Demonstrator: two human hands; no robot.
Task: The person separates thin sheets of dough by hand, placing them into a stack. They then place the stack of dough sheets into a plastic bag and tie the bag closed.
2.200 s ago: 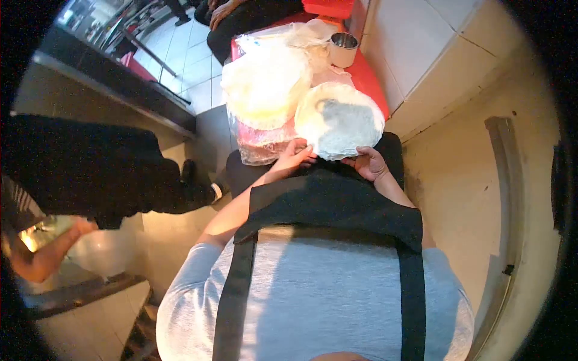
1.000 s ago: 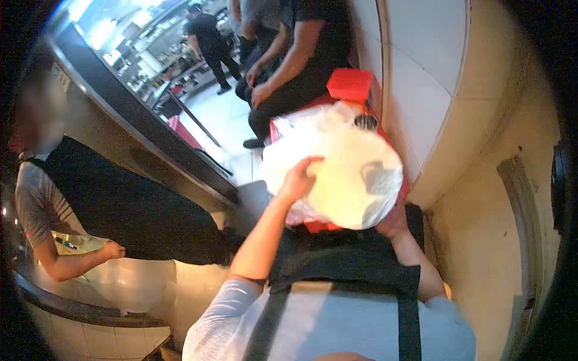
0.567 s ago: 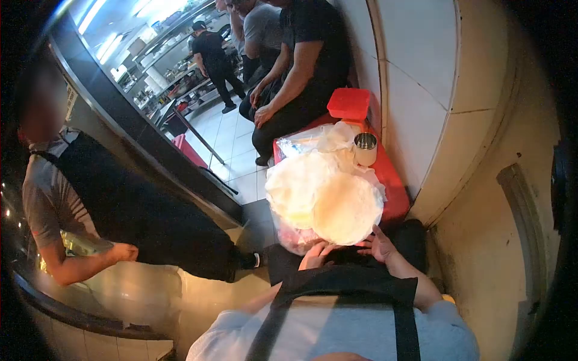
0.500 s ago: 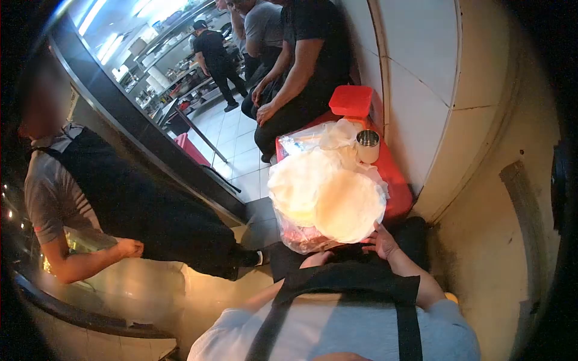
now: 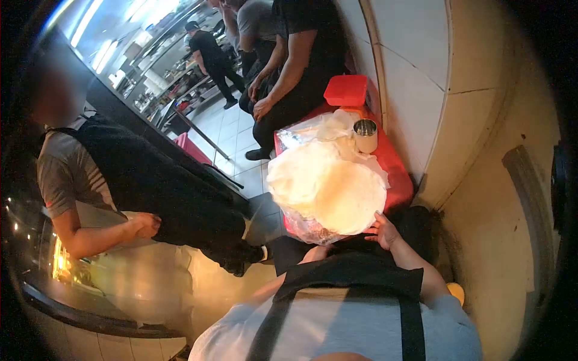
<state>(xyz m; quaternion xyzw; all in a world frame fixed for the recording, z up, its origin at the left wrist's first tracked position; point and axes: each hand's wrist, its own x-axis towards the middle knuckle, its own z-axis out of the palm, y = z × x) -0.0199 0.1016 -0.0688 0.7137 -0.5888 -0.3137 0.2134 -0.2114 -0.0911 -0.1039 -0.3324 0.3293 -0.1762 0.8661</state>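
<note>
Two overlapping stacks of pale round flat sheets lie on clear plastic: a left stack (image 5: 295,174) and a right stack (image 5: 350,198) partly on top of it. My right hand (image 5: 383,231) is at the lower right edge of the right stack, fingers spread, fingertips at its rim. My left hand (image 5: 315,254) rests low beside the plastic's near edge, its fingers mostly hidden, so its grip cannot be made out. The plastic bag (image 5: 301,135) lies crumpled behind the stacks on a red surface (image 5: 394,180).
A metal cup (image 5: 365,137) and a red container (image 5: 346,90) stand behind the stacks. At the left stands a person in a dark apron (image 5: 144,174). Seated people (image 5: 301,72) are beyond the red surface. A tiled wall (image 5: 415,66) runs along the right.
The standing person at the left has shifted right in view and slightly closer. My right hand stays at the stack's edge, slightly higher in view.
</note>
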